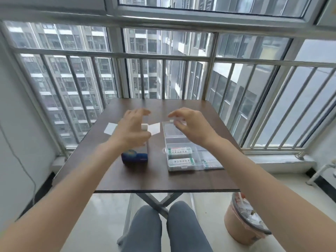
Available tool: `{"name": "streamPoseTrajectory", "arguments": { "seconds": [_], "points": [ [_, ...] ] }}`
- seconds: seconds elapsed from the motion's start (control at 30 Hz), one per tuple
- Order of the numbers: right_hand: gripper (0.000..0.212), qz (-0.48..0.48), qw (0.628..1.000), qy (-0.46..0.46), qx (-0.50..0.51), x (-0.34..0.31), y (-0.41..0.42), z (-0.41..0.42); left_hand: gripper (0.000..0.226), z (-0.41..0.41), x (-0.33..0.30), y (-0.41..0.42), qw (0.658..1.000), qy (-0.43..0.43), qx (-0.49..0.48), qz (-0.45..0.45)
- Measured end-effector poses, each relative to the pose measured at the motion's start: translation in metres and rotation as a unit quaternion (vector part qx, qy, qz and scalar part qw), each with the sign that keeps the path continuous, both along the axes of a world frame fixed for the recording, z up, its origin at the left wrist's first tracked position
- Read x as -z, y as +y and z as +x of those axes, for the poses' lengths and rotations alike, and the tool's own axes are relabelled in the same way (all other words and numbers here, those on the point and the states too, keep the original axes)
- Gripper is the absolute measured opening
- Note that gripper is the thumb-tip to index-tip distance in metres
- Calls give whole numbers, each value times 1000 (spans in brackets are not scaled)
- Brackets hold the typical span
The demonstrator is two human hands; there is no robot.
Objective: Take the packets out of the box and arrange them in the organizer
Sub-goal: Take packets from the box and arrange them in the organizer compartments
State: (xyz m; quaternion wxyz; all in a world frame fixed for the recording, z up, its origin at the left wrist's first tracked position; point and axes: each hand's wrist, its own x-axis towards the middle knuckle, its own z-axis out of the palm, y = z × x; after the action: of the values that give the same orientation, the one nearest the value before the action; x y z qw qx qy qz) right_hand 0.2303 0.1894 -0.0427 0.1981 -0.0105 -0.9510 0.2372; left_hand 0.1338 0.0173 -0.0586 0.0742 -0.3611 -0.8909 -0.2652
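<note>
A dark blue box (134, 157) lies on the brown table (145, 179), its white flaps (154, 128) spread open at the far end. My left hand (131, 127) hovers over the open end with loose, empty fingers. To the right sits a clear plastic organizer (183, 142) holding two white-and-green packets (180, 150) in its near compartments and a smaller one (209, 163) at the right. My right hand (190, 124) hangs above the organizer's far compartment, fingers relaxed and empty.
A metal railing and window (163, 59) stand right behind the table's far edge. A pink waste bin (241, 220) with a liner sits on the floor at the right. My knees (163, 228) are under the table's near edge.
</note>
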Motion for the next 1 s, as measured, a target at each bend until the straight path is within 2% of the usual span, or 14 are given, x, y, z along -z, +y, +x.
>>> {"name": "streamPoseTrajectory", "arguments": {
  "seconds": [0.1,0.17,0.27,0.37,0.47,0.57,0.7,0.8,0.87,0.9,1.0],
  "points": [
    [28,22,998,-48,-18,0,-23,-26,88,-25,-2,-22,983,-44,-11,-180],
    [27,24,996,-85,-19,4,-35,-43,93,-40,-3,-31,969,-75,-3,-234],
    [22,24,993,-117,-10,9,-47,-61,84,-55,1,-37,971,-99,8,-217],
    [18,61,989,-134,13,12,-57,-73,74,-59,9,-41,979,-69,22,-189],
    [11,97,985,-135,54,12,-67,-82,71,-58,11,-41,982,-44,36,-179],
    [13,158,973,-143,85,13,-79,-89,72,-59,9,-39,980,-41,36,-193],
    [13,198,965,-148,83,15,-86,-97,74,-61,7,-39,978,-48,30,-200],
    [1,200,964,-160,76,17,-86,-98,73,-61,6,-41,979,-58,27,-192],
    [24,182,966,-170,74,18,-82,-99,73,-61,6,-41,978,-61,24,-196],
    [30,164,968,-176,73,17,-80,-99,73,-61,6,-40,978,-63,23,-198],
    [18,118,979,-153,66,13,-75,-98,72,-62,6,-40,977,-72,20,-199]
  ]
}}
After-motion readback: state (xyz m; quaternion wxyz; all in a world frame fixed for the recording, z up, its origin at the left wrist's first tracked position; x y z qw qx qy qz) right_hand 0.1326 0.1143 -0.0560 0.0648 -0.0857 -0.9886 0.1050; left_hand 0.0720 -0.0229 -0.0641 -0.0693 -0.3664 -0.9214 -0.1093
